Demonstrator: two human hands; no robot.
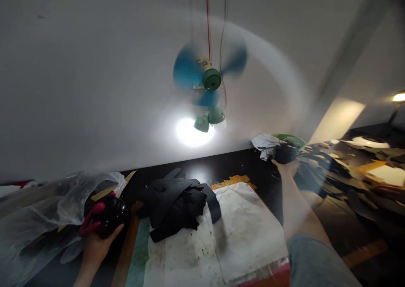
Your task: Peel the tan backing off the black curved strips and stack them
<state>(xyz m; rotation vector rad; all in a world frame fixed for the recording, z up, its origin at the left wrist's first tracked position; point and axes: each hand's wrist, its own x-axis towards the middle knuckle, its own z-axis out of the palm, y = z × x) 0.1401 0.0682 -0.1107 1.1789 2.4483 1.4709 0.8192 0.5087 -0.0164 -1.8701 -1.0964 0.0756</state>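
Down at the lower left, my left hand point(95, 247) is curled around a black round object point(112, 221) with a pink piece point(90, 221) sticking out beside it; the grip is clenched on that object, thumb side showing under it. It sits just beside a crumpled clear plastic bag point(63, 198) that spreads over the left end of the dark surface point(228, 169).

Far out to the right, my right hand point(286, 166) is stretched to a black container point(284, 154) and touches it from below; motion blur keeps me from telling whether that grip is closed on it or only resting against it. A white rag point(265, 145) lies just left of the container, and a green rim point(291, 140) shows behind it.

Between my two arms lies a stained white cloth point(240, 232), and on its upper left corner sits a heap of black strips point(177, 202), right in the line between both hands. Scraps of dark material point(341, 169) clutter the right side of the surface. Above, a blue fan point(209, 78) spins against the wall, with a bright lamp point(193, 131) below it.
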